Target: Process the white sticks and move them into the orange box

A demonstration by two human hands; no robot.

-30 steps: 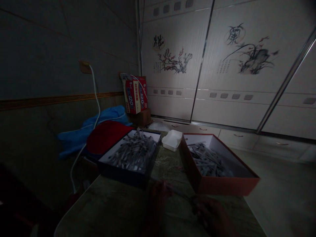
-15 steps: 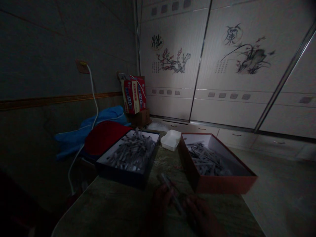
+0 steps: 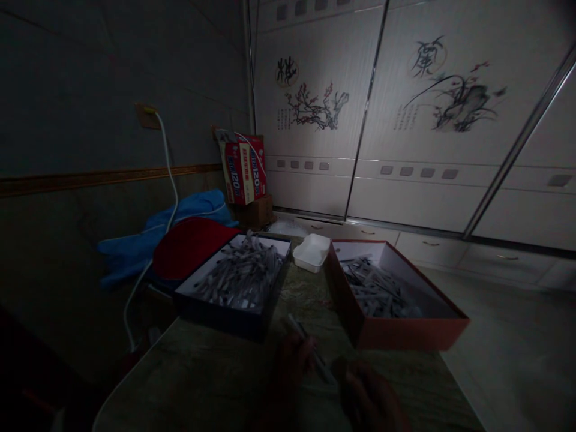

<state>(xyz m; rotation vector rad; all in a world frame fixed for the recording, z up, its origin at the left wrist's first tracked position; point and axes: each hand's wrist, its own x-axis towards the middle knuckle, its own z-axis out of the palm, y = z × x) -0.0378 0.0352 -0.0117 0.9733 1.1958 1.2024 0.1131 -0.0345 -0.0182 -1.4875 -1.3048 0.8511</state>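
The room is very dark. My left hand (image 3: 290, 366) is closed round a thin grey pen-like stick (image 3: 306, 345) that slants up to the left over the table (image 3: 202, 384). My right hand (image 3: 369, 393) sits just right of it, fingers curled at the stick's lower end; what it grips is hard to see. Beyond them stand a dark blue box (image 3: 225, 315) heaped with similar grey sticks and a red box (image 3: 405, 336) partly filled with them.
A small white tray (image 3: 312, 252) lies between the two boxes at the back. A red lid (image 3: 189, 246) and blue cloth (image 3: 148, 240) lie left of the table. A white cable (image 3: 166, 174) hangs from a wall socket. Painted sliding doors (image 3: 405, 120) stand behind.
The stick was held low between both hands a second ago; now it is tilted up to the left, and my hands have drawn closer together.
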